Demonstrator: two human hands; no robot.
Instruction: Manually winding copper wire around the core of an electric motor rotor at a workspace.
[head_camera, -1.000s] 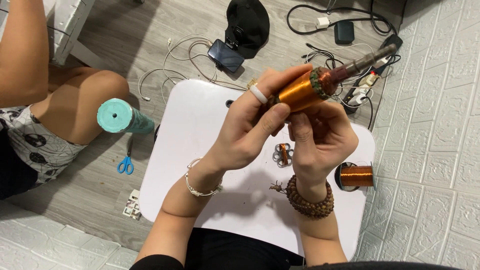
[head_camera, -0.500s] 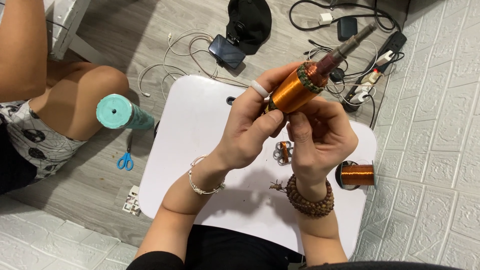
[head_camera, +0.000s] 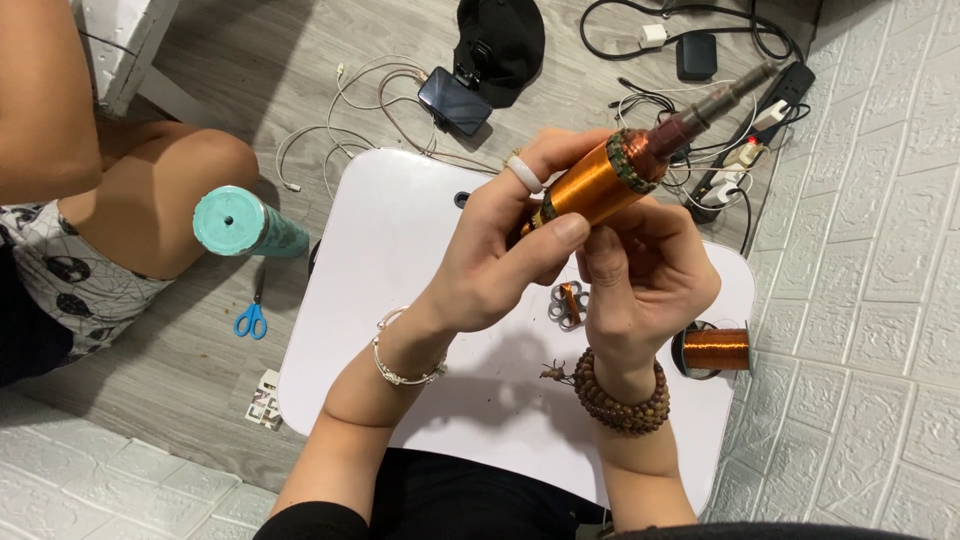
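Coil (head_camera: 592, 190) on the rotor already looks fully wound w/ copper, tight and even from the green end ring back to your palm, so what's left, judging by the pic, is prob. wire-end work at the near end, which your fingers hide. You hold it tilted in the air over the white table (head_camera: 400, 260), shaft (head_camera: 715, 103) pointing up-right; spool (head_camera: 716, 349) sits untouched near the table's right edge. Left hand (head_camera: 505, 265) is curled around the coil body, thumb pressed on the winding, while right hand (head_camera: 645, 285) is half-closed under it, fingertips pinching at the near end; can't tell if there's wire between them.
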